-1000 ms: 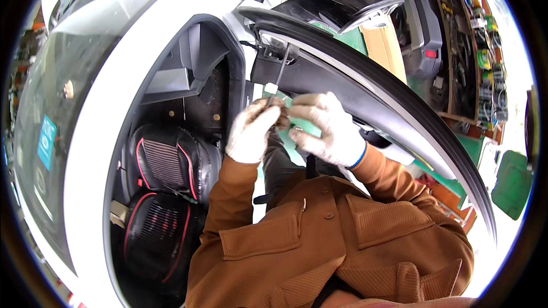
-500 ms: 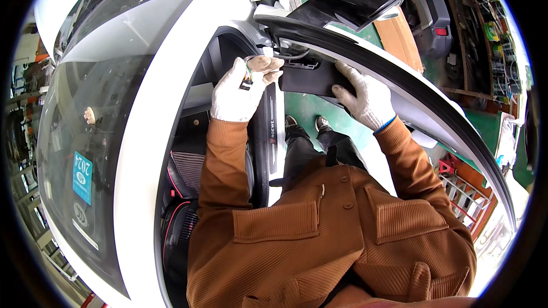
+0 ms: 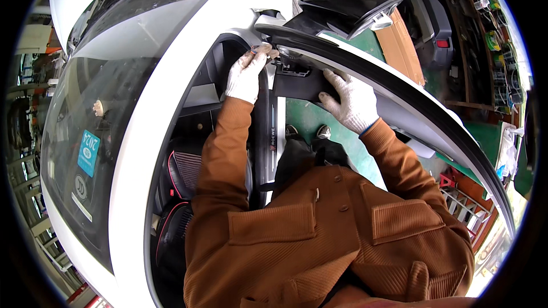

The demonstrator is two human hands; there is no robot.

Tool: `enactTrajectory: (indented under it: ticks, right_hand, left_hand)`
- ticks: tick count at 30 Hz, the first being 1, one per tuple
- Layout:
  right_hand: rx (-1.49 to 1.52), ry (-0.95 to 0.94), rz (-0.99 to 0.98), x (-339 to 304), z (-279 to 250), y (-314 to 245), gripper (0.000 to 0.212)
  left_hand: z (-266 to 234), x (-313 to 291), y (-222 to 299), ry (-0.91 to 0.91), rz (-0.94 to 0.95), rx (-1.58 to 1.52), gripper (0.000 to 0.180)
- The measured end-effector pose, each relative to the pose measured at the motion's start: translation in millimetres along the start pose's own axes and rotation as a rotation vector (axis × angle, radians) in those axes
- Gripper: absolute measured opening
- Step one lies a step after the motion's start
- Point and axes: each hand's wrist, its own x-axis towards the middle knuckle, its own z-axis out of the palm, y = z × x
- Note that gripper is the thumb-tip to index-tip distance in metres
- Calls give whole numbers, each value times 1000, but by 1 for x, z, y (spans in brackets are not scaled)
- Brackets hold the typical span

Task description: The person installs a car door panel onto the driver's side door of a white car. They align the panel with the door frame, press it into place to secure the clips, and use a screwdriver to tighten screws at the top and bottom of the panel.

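Note:
My left hand (image 3: 246,74), in a white knit glove, is at the front edge of an open car door (image 3: 399,65). Its thumb and fingers pinch a wiring harness (image 3: 254,51); the fingers hide most of it. My right hand (image 3: 351,102), gloved the same way, holds the black door trim panel (image 3: 299,86), fingers along its upper edge and thumb on its face. A dark slotted opening (image 3: 295,71) shows in the door between my hands. Above it, the black door mirror (image 3: 349,3) sticks out.
The white car's windshield (image 3: 108,108) fills the left side, with a black seat (image 3: 185,165) inside. The door sill (image 3: 272,137) runs between my arms. Beyond the door lie a cardboard sheet (image 3: 399,45) and a cluttered shelf (image 3: 471,40); a red stand (image 3: 447,180) is at right.
My left hand has moved slightly up and right towards the door's front edge, and the black connector that hung at its palm is out of sight. My right hand stays on the panel.

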Motion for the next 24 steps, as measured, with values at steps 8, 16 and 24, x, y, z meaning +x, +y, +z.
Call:
enactTrajectory:
  ticks: [8, 16, 24]
  right_hand:
    - [37, 43, 3, -2, 2, 1, 62]
    - [150, 45, 108, -5, 9, 0, 52]
    - [154, 28, 136, 4, 10, -9, 42]
  left_hand:
    - [-16, 31, -49, -111, -107, -37, 38]
    - [-19, 53, -28, -461, -362, 226, 45]
    - [-11, 97, -22, -836, -508, 641, 44]
